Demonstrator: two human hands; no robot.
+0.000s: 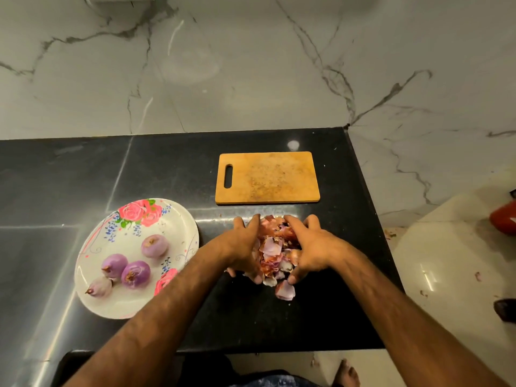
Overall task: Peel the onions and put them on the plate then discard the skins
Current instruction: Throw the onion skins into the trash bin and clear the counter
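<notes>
Several peeled purple onions lie on a white floral plate at the left of the black counter. A heap of pink and brown onion skins sits on the counter in front of the cutting board. My left hand cups the heap from its left side and my right hand cups it from the right, fingers curled around the skins. One loose skin piece lies just in front of the heap.
A wooden cutting board with a handle slot lies behind the heap. The counter ends at the right, where a pale floor shows scattered skin bits and a red object. A marble wall rises behind.
</notes>
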